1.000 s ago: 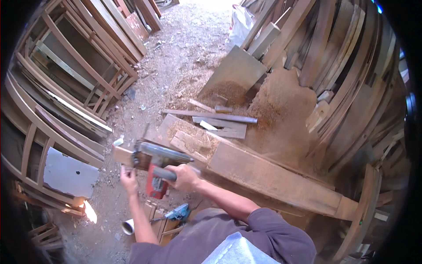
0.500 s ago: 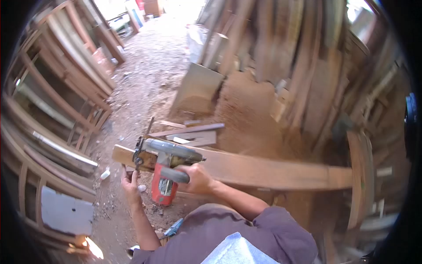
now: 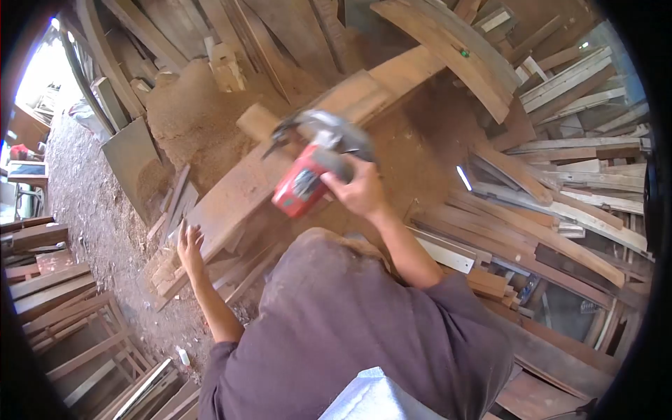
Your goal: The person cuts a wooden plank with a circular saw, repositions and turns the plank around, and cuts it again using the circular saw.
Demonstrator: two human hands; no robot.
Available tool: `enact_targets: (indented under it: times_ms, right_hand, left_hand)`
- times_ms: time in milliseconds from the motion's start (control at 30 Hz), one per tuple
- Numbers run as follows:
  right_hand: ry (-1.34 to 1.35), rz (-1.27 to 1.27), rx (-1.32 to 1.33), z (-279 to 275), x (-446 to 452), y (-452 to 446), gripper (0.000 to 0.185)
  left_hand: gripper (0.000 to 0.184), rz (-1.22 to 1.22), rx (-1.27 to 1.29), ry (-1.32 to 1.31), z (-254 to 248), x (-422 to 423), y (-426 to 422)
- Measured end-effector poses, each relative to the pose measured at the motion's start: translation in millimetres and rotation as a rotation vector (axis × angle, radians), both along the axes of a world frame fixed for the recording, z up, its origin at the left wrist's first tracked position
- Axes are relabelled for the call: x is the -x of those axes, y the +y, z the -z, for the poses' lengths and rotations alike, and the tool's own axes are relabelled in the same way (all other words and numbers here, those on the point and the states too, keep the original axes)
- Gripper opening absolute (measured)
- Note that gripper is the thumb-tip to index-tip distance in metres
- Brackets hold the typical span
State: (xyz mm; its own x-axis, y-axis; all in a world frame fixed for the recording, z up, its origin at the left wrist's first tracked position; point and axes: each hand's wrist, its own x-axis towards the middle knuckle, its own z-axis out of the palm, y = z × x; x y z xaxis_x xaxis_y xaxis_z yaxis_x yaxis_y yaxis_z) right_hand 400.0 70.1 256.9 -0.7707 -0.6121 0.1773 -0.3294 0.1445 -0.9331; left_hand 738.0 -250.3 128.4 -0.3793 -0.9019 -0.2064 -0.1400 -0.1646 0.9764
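Observation:
My right hand [image 3: 358, 187] is wrapped round the grey handle of a circular saw [image 3: 302, 183] with a red motor housing and a grey guard. The saw is a little blurred and sits over a long wooden plank [image 3: 234, 203]; whether it touches the wood I cannot tell. Beside the plank's near left end, my left hand [image 3: 189, 246] is raised with its fingers apart and nothing in it. A shorter board [image 3: 353, 96] lies on the plank beyond the saw, and the end of a wood block [image 3: 256, 123] shows just left of the guard.
A curved wooden piece [image 3: 455, 52] lies across the plank's far end. Sawdust [image 3: 189, 115] is heaped behind the plank, near a leaning grey sheet [image 3: 133, 164]. Stacked timber [image 3: 560, 203] fills the right side, and wooden frames [image 3: 91, 336] lie at lower left.
The view has swung to the right. My left hand has come away from the plank's end by the saw and opened. My right hand has carried the saw along the plank, away from that end.

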Motion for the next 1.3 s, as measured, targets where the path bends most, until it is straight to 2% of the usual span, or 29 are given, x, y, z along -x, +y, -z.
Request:
enact_targets:
  times_ms: [33,67,133,233,267,300,333,400,500,533,600,667,733,833,900,1000,1067,1133,1200,1233,1300]
  right_hand:
    - [-0.087,0.071,-0.009,5,14,27,0.030]
    - [0.016,0.148,-0.036,-1,25,51,0.029]
    - [0.111,0.313,-0.096,19,48,98,0.029]
    - [0.142,0.495,-0.151,36,80,173,0.033]
    - [0.059,0.577,-0.223,35,85,195,0.032]
    - [-0.057,0.651,-0.235,37,89,215,0.030]
    - [0.113,0.656,-0.237,59,99,243,0.030]
    - [-0.043,0.793,-0.253,61,102,277,0.029]
    - [-0.103,0.966,-0.296,35,99,300,0.030]
    - [-0.103,0.983,-0.290,43,101,313,0.030]
    - [-0.140,1.186,-0.253,66,97,340,0.032]
    - [-0.096,1.245,-0.227,68,89,347,0.034]
    - [-0.063,1.336,-0.076,81,89,363,0.029]
    - [-0.057,1.433,0.056,85,91,377,0.026]
    - [-0.075,1.508,0.049,88,92,379,0.026]
    - [0.022,1.503,-0.033,96,123,386,0.023]
    - [-0.035,1.549,-0.115,109,142,395,0.021]
    - [-0.055,1.573,-0.195,126,168,409,0.020]
    - [-0.178,1.539,-0.276,134,213,412,0.030]
    - [-0.200,1.501,-0.302,129,240,407,0.034]
    - [-0.232,1.460,-0.300,175,288,428,0.036]
  left_hand:
    - [0.056,0.037,-0.011,-0.019,7,20,6]
    - [0.056,0.074,-0.022,-0.037,13,40,14]
    - [0.057,0.135,-0.005,-0.127,20,76,26]
    - [0.057,0.269,0.033,-0.292,33,128,50]
    - [0.057,0.333,0.053,-0.370,40,143,55]
    - [0.059,0.340,0.114,-0.334,77,148,50]
    - [0.059,0.344,0.111,-0.334,91,156,48]
    - [0.064,0.504,0.337,-0.633,111,174,48]
    - [0.067,0.565,0.363,-0.751,117,205,47]
    - [0.067,0.613,0.352,-0.820,116,218,42]
    - [0.067,0.611,0.404,-0.789,120,249,30]
    - [0.067,0.632,0.448,-0.750,130,284,15]
    - [0.069,0.654,0.656,-0.791,152,333,-5]
    - [0.069,0.828,0.798,-0.788,157,411,-13]
    - [0.068,0.849,0.736,-0.679,119,457,11]
    - [0.066,0.971,0.758,-0.593,102,521,51]
    - [0.068,1.049,0.765,-0.573,92,554,80]
    - [0.070,1.121,0.752,-0.575,102,580,99]
    - [0.082,1.176,0.872,-0.616,125,616,122]
    - [0.082,1.175,0.869,-0.636,142,631,130]
    - [0.099,1.171,0.906,-0.613,169,648,144]
